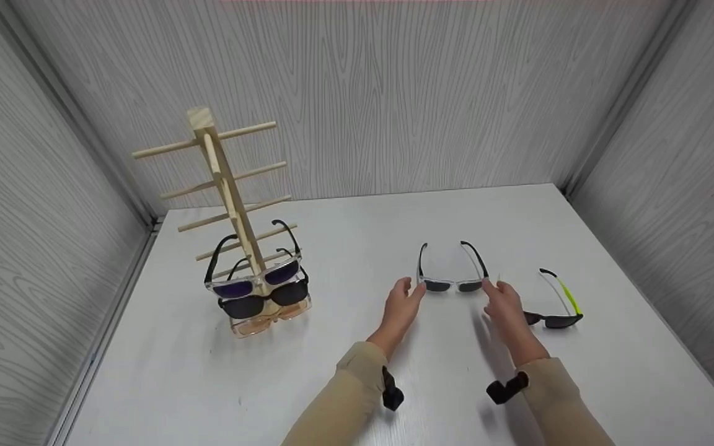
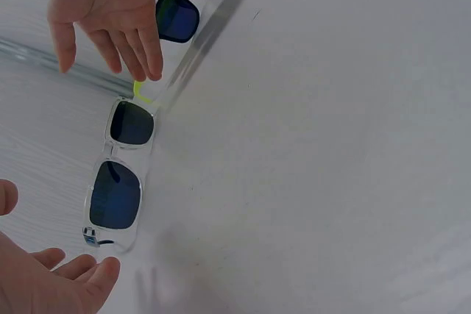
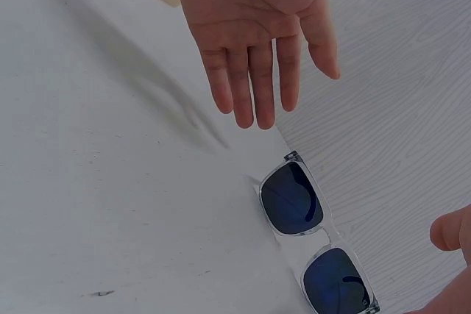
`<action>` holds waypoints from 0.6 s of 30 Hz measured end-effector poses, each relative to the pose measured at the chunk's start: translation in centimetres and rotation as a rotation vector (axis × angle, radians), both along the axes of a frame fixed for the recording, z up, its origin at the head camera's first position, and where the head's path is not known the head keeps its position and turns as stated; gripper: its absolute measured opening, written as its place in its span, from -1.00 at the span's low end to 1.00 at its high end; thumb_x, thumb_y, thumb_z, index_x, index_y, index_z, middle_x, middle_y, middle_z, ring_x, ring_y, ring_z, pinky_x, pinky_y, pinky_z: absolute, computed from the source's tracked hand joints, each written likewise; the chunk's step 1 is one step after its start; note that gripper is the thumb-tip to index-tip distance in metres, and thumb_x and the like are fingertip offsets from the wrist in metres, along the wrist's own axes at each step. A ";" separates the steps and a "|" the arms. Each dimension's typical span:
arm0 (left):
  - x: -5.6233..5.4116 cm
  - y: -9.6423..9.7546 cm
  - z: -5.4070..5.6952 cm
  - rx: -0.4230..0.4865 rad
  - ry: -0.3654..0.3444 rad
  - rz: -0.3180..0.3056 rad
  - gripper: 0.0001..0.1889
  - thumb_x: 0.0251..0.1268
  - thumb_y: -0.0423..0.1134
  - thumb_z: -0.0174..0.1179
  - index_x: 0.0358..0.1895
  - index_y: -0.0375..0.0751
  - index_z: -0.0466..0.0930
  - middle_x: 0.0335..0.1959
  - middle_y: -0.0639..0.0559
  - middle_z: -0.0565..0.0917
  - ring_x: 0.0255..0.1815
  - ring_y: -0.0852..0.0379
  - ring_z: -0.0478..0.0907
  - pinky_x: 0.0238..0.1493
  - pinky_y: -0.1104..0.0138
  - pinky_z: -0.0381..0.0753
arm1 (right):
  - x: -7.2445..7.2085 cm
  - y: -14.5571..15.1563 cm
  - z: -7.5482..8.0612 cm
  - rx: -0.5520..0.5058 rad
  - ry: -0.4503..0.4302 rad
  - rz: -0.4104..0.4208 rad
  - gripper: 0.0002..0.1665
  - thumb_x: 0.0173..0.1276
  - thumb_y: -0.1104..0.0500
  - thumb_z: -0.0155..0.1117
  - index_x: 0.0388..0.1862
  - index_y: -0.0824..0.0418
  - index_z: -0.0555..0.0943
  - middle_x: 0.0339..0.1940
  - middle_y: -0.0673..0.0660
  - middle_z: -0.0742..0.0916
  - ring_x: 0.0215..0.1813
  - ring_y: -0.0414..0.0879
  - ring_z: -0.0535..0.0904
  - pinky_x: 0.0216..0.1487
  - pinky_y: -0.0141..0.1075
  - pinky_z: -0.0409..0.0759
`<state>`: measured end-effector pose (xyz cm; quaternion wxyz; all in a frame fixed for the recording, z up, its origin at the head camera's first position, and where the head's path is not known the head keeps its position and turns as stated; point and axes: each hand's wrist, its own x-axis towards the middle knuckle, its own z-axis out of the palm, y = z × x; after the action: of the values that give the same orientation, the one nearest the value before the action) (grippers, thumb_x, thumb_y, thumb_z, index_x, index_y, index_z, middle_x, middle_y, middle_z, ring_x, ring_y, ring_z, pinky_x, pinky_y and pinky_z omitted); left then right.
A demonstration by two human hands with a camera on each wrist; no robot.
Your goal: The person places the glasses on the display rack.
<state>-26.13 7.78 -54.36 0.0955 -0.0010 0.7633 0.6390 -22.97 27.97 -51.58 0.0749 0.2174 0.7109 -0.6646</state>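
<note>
A pair of sunglasses with a clear frame, dark lenses and black temple tips (image 1: 437,286) rests on the white table with its temples unfolded toward the back wall. At its left end is my left hand (image 1: 401,310), fingers extended. My right hand (image 1: 507,313) is at the other end, its fingers loosely extended too. In the left wrist view a small gap shows between the left fingertips (image 2: 109,270) and the clear sunglasses (image 2: 115,195). The right wrist view shows the right thumb (image 3: 446,232) apart from the lenses. Neither hand grips anything.
Black sunglasses with yellow-green temples (image 1: 560,321) lie just right of my right hand, partly hidden by it. At left stands a wooden display rack (image 1: 233,198) with several pegs. Its lower pegs hold clear-framed (image 1: 233,288), black (image 1: 244,306) and peach-tinted glasses (image 1: 251,326).
</note>
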 end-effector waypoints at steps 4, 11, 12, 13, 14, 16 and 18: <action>-0.5 0.2 -0.4 -0.017 -0.004 0.008 -0.42 0.36 0.00 0.00 0.30 -0.33 0.25 0.29 -0.22 0.34 0.32 -0.13 0.24 0.28 0.14 0.25 | -0.7 -0.2 -0.3 -0.016 -0.002 -0.026 -0.08 0.46 -0.10 -0.14 0.46 0.33 -0.34 0.48 0.34 -0.10 0.43 0.26 -0.04 0.37 -0.07 0.08; -0.9 0.5 -0.8 -0.021 0.001 0.009 -0.40 0.35 0.01 0.00 0.29 -0.36 0.25 0.27 -0.26 0.35 0.31 -0.15 0.25 0.28 0.14 0.24 | -1.6 -0.4 -0.5 -0.039 -0.030 -0.070 -0.10 0.47 -0.10 -0.15 0.47 0.27 -0.36 0.48 0.32 -0.03 0.46 0.20 -0.08 0.37 -0.10 0.10; -0.9 0.5 -0.9 -0.027 0.002 0.008 -0.40 0.35 0.01 0.00 0.29 -0.36 0.25 0.27 -0.26 0.35 0.31 -0.15 0.25 0.28 0.14 0.24 | -1.8 -0.5 -0.5 -0.039 -0.028 -0.070 -0.10 0.47 -0.09 -0.15 0.47 0.27 -0.36 0.48 0.32 -0.02 0.45 0.20 -0.08 0.37 -0.10 0.10; -1.0 0.5 -0.9 -0.030 0.000 0.007 -0.39 0.35 0.01 0.00 0.29 -0.36 0.24 0.28 -0.26 0.34 0.31 -0.15 0.24 0.28 0.14 0.24 | -1.9 -0.5 -0.5 -0.034 -0.024 -0.068 -0.10 0.47 -0.09 -0.15 0.47 0.28 -0.35 0.48 0.33 -0.01 0.45 0.20 -0.07 0.37 -0.09 0.11; -1.0 0.5 -1.0 -0.031 -0.002 0.008 -0.39 0.35 0.01 0.00 0.30 -0.35 0.24 0.28 -0.26 0.34 0.32 -0.15 0.24 0.28 0.14 0.23 | -2.0 -0.5 -0.5 -0.028 -0.019 -0.068 -0.10 0.46 -0.08 -0.14 0.47 0.29 -0.34 0.47 0.34 -0.01 0.45 0.21 -0.06 0.36 -0.08 0.12; -1.1 0.6 -1.1 -0.033 0.000 0.009 -0.39 0.35 0.01 0.01 0.30 -0.36 0.23 0.28 -0.26 0.34 0.31 -0.15 0.24 0.28 0.13 0.24 | -2.2 -0.6 -0.5 -0.016 -0.017 -0.069 -0.10 0.46 -0.08 -0.13 0.47 0.29 -0.32 0.47 0.34 -0.02 0.44 0.24 -0.03 0.35 -0.07 0.13; -1.2 0.7 -1.1 -0.030 0.001 0.007 -0.38 0.35 0.01 0.01 0.30 -0.37 0.22 0.28 -0.27 0.34 0.32 -0.15 0.24 0.28 0.14 0.23 | -2.5 -0.7 -0.5 -0.010 -0.019 -0.070 -0.10 0.45 -0.08 -0.13 0.47 0.30 -0.31 0.47 0.35 -0.03 0.43 0.24 -0.02 0.35 -0.06 0.15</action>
<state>-27.33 8.48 -55.47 0.0930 -0.0048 0.7729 0.6277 -25.43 27.27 -52.05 0.0596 0.2481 0.6987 -0.6684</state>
